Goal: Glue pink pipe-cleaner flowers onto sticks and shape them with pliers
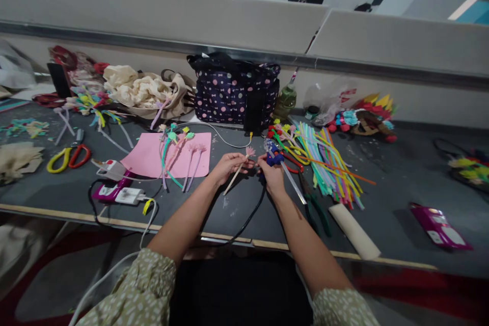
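Note:
Between the fingers of my left hand (230,164) is a pipe-cleaner flower with a pink head (250,152) and a pale stem (234,179) slanting down to the left. My right hand (272,173) grips a blue glue gun (273,157); a clear glue stick (293,183) juts from its back and a black cord hangs below. Both hands nearly meet above the table, with the gun's tip hidden by the fingers. Left of them, more pipe-cleaner flowers (195,153) lie on a pink sheet (147,152).
To the right lie bundled coloured pipe cleaners (324,158), dark-handled pliers (320,211), a cream roll (354,232) and a purple box (439,225). Scissors (63,159) and a power strip (110,191) with cables are on the left. A patterned bag (225,91) and phone (254,112) stand behind.

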Action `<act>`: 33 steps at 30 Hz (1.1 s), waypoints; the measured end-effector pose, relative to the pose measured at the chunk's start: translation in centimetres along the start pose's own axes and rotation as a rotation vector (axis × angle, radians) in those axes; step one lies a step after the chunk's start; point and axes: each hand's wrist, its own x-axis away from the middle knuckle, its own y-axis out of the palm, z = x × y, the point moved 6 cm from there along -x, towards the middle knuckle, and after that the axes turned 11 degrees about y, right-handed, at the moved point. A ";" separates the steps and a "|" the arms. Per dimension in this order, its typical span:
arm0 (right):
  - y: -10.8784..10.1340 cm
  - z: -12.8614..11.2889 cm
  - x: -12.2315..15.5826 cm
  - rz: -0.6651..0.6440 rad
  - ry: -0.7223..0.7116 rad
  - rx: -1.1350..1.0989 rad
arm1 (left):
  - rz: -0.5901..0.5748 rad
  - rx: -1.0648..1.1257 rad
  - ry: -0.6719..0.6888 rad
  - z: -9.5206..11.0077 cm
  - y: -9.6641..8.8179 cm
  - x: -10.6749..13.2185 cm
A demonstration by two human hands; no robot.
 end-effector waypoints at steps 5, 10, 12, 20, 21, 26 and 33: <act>-0.3 -0.3 0.0 0.011 0.008 -0.091 | 0.058 -0.053 -0.016 0.0 -0.3 0.1; -0.3 -1.0 0.1 -0.005 -0.033 -0.124 | 0.074 -0.122 -0.025 -0.1 -0.4 0.1; -0.4 -1.1 0.1 -0.006 -0.038 -0.133 | 0.076 -0.140 -0.032 -0.2 -0.5 0.1; -0.6 -1.2 0.1 0.019 -0.016 -0.113 | 0.045 -0.178 -0.046 -0.5 -0.6 0.1; -0.6 -1.3 0.2 0.023 -0.016 -0.110 | 0.043 -0.177 -0.046 -0.6 -0.6 0.1; -0.6 -1.3 0.1 0.020 -0.020 -0.085 | 0.040 -0.181 -0.059 -0.7 -0.7 0.1; -0.8 -0.9 -0.1 0.015 -0.068 -0.040 | 0.023 -0.202 -0.061 -0.7 -0.6 0.1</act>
